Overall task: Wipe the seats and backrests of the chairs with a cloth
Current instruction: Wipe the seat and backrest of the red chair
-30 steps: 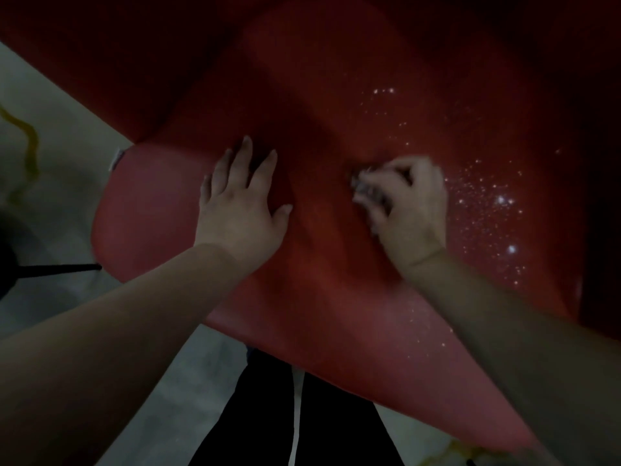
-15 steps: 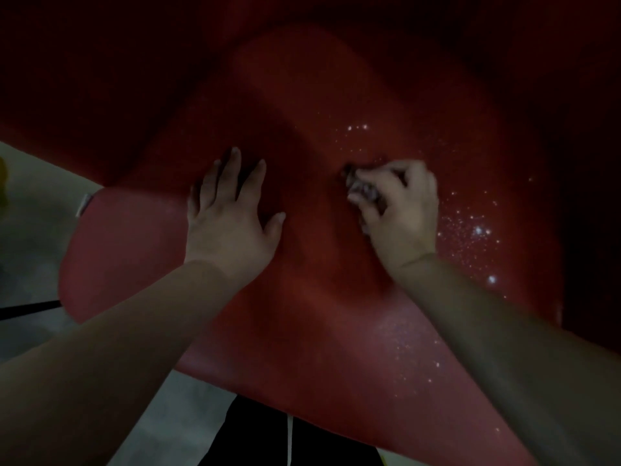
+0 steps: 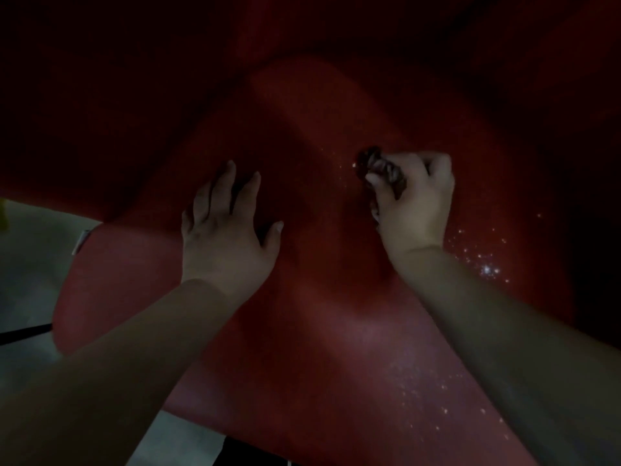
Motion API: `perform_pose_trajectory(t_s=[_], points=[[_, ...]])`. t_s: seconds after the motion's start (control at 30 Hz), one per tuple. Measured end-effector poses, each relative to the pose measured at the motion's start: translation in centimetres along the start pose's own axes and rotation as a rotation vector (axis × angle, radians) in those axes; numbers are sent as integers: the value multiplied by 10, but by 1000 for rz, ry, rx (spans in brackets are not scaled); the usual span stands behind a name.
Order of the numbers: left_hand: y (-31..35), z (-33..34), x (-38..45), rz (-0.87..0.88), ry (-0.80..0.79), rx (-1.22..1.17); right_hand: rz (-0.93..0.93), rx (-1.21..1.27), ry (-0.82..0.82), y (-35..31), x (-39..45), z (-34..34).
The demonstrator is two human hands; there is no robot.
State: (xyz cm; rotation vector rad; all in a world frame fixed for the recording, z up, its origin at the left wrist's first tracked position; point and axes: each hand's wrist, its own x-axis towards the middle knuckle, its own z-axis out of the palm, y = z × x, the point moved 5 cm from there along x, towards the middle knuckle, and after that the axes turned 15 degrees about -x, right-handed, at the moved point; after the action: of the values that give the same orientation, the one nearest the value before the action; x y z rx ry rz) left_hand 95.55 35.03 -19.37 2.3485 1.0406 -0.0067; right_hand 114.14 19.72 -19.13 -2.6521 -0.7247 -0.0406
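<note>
Change since earlier: your right hand (image 3: 415, 200) has pushed the cloth (image 3: 378, 168) farther up the seat toward the backrest, so it now sits higher than your left hand (image 3: 228, 233); half a second ago the two were closer to level. Your left hand has stayed in its place on the seat.
Right hand: clenched around the cloth, fingers curled over it, pressing it down on the red chair seat (image 3: 336, 331).
Cloth: a small dark wad, bunched up, poking out past your fingertips at the upper left of the fist; it touches the seat where the surface begins to curve up.
Left hand: flat and released, palm down, fingers spread, gripping nothing, resting on the seat left of centre.
Chair: red, smooth shell; the backrest (image 3: 302, 95) rises dark at the top of the view.
Specks: bright glinting dots (image 3: 487, 269) are scattered on the seat right of your right wrist, more along the lower right.
Floor: pale floor (image 3: 30, 264) shows at left, past the seat's edge.
Light: dim; fine detail of the cloth cannot be told.
</note>
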Motion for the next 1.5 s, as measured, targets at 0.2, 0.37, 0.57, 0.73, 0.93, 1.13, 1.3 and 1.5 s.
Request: perform_pose_trajectory(t_s=[0.2,0.37,0.57,0.73,0.93,1.13,1.3,1.5], points=[[-1,-2,0,-14,15,1,-184,0,-81,-21,-69,-5],[-5,-1,-1,-5,15,14,-92,-7,-25,-17,12,9],[-5,1,-1,-12,19,10,-40,-77,59,-45,-4,8],[-6,-2,0,-3,-12,14,-338,-50,-155,-40,-38,3],[-8,-1,-1,-17,-32,-10,18,-171,15,-45,55,22],[-10,-8,-2,-3,-27,-51,-417,-84,-146,-64,-34,12],[-15,-15,-4,-32,15,-91,-296,-146,-73,-77,34,25],[-18,-23,-6,-64,115,-137,-202,-148,-113,-118,36,43]])
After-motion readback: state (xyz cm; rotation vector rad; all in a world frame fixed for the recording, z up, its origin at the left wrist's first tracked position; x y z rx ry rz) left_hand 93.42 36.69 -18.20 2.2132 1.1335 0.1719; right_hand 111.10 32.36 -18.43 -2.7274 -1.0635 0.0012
